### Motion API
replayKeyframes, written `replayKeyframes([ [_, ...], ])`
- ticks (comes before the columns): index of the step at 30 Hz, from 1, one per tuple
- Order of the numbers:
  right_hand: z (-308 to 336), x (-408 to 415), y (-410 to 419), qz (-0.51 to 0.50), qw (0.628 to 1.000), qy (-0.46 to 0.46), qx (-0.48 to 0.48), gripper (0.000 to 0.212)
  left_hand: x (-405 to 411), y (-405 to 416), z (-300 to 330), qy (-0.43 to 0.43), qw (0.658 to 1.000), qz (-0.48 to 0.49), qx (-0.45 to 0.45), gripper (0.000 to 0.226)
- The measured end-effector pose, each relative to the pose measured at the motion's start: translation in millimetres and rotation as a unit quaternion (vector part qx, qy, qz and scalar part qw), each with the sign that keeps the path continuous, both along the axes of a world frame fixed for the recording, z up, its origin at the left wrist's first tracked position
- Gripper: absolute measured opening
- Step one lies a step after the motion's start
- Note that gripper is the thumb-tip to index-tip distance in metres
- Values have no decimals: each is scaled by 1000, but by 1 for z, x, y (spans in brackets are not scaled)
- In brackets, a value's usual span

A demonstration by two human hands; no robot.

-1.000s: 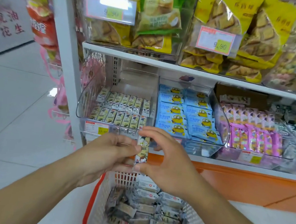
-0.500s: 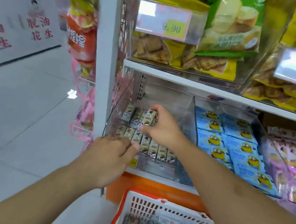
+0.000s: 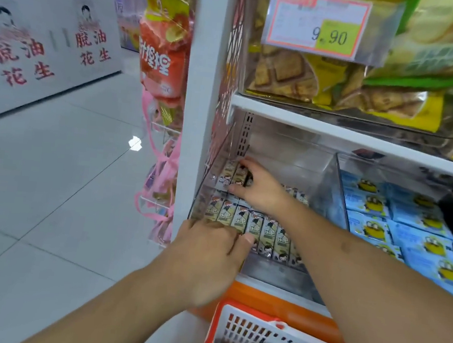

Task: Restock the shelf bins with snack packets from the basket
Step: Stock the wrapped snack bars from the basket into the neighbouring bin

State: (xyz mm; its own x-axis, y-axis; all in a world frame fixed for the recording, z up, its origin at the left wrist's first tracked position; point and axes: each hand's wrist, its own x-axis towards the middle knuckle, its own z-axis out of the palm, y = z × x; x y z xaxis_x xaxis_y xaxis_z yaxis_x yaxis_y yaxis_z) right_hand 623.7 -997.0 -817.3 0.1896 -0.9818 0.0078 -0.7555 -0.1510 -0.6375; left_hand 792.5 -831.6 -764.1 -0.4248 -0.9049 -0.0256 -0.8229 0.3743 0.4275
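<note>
Head view puts the right hand (image 3: 259, 190) deep in the clear bin (image 3: 327, 182), fingers curled down over a packet (image 3: 240, 174) in the back row, thumb at its near end; it appears to be seating that packet among its neighbours. The left hand (image 3: 210, 256) rests at the bin's front edge with fingers loosely bent, fingertips touching the front row of packets (image 3: 254, 227); whether it holds anything cannot be told, since its palm faces away.

The step in hand looks like placing one packet into the back row. Next, the right hand would need to let go, draw back out under the shelf (image 3: 336, 127) above it, and reach down to the basket (image 3: 253, 330) below both forearms for another packet.

Right of the right arm, blue packs (image 3: 378, 209) fill the neighbouring bin. Above the hands, biscuit bags (image 3: 299, 75) sit behind a price tag (image 3: 316, 24).

The right fingertips are hidden behind the packets, so the exact grip is unclear. The basket is cut off at the bottom edge and its contents are blurred. The bin's back-right part lies behind glare.
</note>
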Motion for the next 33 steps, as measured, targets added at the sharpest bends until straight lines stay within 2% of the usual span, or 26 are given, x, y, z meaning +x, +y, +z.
replayKeyframes([
  [4,8,-4,18,-13,1000,2,-22,77,0,0,-5,46,999,9,13,48],
  [7,28,-8,60,-50,997,-33,-39,55,1,6,1,90,996,8,7,45],
  [9,43,-12,101,-60,992,-75,-79,38,2,12,4,89,996,-7,-20,42],
  [12,54,-26,179,-30,977,-106,-183,15,2,23,2,97,994,-31,-42,41],
  [14,45,-38,232,1,978,-91,-186,10,0,31,-6,112,989,-26,-90,46],
  [16,19,-49,274,10,987,-81,-136,9,-7,42,-17,113,989,-30,-95,45],
  [18,-26,-58,298,6,997,-45,-58,9,-18,57,-35,87,994,-48,-46,35],
  [20,-80,-65,312,15,999,4,50,5,-30,74,-62,24,997,-62,26,32],
  [22,-128,-68,324,38,989,45,139,14,-35,87,-101,-58,990,-58,112,48],
  [24,-171,-71,334,63,976,110,179,25,-33,97,-141,-133,972,-43,191,78],
  [25,-189,-71,338,77,969,132,197,35,-29,100,-159,-144,965,-23,218,86],
  [27,-213,-68,342,82,948,147,270,57,-23,107,-190,-126,957,23,262,87],
  [28,-224,-67,342,84,937,158,299,62,-21,112,-202,-112,958,30,264,91],
  [33,-246,-59,330,141,905,246,316,65,-20,113,-220,-87,961,29,260,98],
])
